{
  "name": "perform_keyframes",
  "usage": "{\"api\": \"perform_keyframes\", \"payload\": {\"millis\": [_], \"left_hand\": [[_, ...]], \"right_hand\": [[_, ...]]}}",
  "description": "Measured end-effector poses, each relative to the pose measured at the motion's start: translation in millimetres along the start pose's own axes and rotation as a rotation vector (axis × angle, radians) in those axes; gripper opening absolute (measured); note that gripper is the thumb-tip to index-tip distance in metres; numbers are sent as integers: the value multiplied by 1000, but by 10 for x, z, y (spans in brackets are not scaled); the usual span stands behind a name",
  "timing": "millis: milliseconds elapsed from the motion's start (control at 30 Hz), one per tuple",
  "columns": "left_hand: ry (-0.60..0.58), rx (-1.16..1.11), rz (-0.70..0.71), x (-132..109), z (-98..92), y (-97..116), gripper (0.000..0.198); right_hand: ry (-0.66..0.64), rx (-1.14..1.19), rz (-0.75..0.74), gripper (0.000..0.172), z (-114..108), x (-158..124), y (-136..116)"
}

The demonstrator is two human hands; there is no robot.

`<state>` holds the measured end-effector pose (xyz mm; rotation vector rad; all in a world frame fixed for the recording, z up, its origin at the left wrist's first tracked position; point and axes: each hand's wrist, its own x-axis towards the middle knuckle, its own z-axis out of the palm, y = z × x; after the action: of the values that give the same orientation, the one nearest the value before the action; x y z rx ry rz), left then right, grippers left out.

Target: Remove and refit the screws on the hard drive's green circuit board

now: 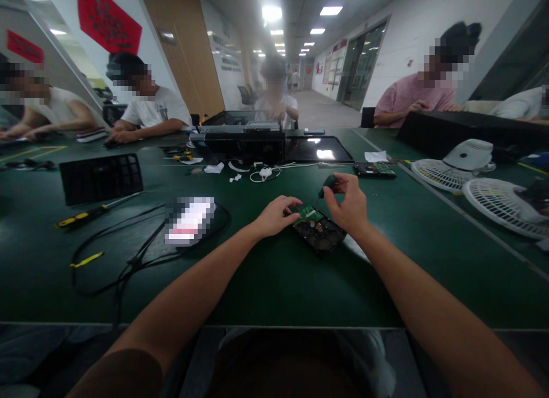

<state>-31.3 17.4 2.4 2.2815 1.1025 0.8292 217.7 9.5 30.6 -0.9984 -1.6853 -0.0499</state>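
Note:
A black hard drive [321,232] with a green circuit board lies on the green table [274,283] in front of me. My left hand [275,215] rests on its near-left corner, fingers curled and pressing on the green board. My right hand [348,203] hovers just above the drive's right side, fingers closed round the dark handle of a small screwdriver [329,183] whose tip points down toward the board.
A phone [189,219] and black cables [128,255] lie to the left, with a yellow-handled screwdriver [92,211] and a black grille [101,178]. An open computer case [244,136], a second drive [374,169] and white fan parts [472,169] sit beyond. Several people sit around the table.

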Motion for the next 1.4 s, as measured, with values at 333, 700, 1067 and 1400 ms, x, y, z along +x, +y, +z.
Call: {"api": "perform_keyframes", "payload": {"millis": [333, 700, 1067, 1400], "left_hand": [[-132, -63, 126, -32, -101, -14, 28], [-228, 90, 222, -54, -196, 6, 66], [-156, 357, 124, -81, 14, 173, 71], [-247, 225, 173, -72, -74, 92, 61]], "right_hand": [[-3, -2, -12, 42, -2, -5, 9], [-18, -6, -10, 43, 1, 0, -13], [-12, 22, 26, 43, 11, 14, 47], [-65, 60, -13, 46, -5, 21, 54]]}}
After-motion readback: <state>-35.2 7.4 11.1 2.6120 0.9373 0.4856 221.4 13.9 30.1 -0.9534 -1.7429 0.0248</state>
